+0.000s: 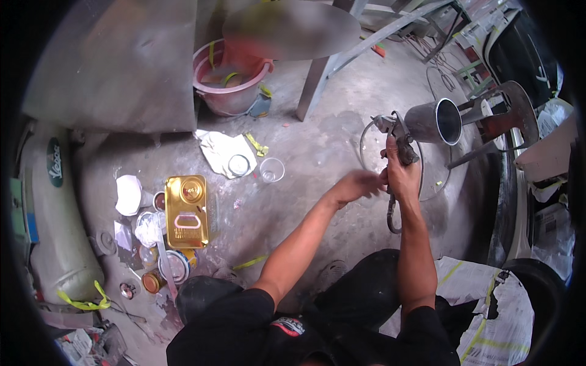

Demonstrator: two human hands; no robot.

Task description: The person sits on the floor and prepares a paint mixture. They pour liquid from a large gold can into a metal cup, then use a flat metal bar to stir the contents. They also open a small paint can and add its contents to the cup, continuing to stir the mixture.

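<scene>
Right-hand fingers (390,146) are wrapped around the handle of a grey metal spray gun (405,149), the thumb lying up along its back; the gun's head rises just beyond them. To the right of these fingers, close against the gun, a wide grey cup (424,122) is tipped on its side, its dark mouth facing right. Below the fingers, a dark hose (391,221) hangs from the grip and curves.

Left-hand fingers (370,181) are just to the left of the right hand's heel. They are blurred by motion, so whether they touch or pinch anything cannot be told.

Both hands are above a stained concrete floor (305,201). Left of the left-hand fingers, and a little beyond, are a clear plastic cup (272,171) and then a crumpled white cloth (215,150). Farther left lies a shiny gold rectangular tin (177,204) with a handle, near jars and cans (152,282). A green tank (58,226) lies well apart at the far left. Beyond the fingers to the left is a reddish bucket (229,104); to their right, past the grey cup, is a dark metal stool (506,125).
</scene>
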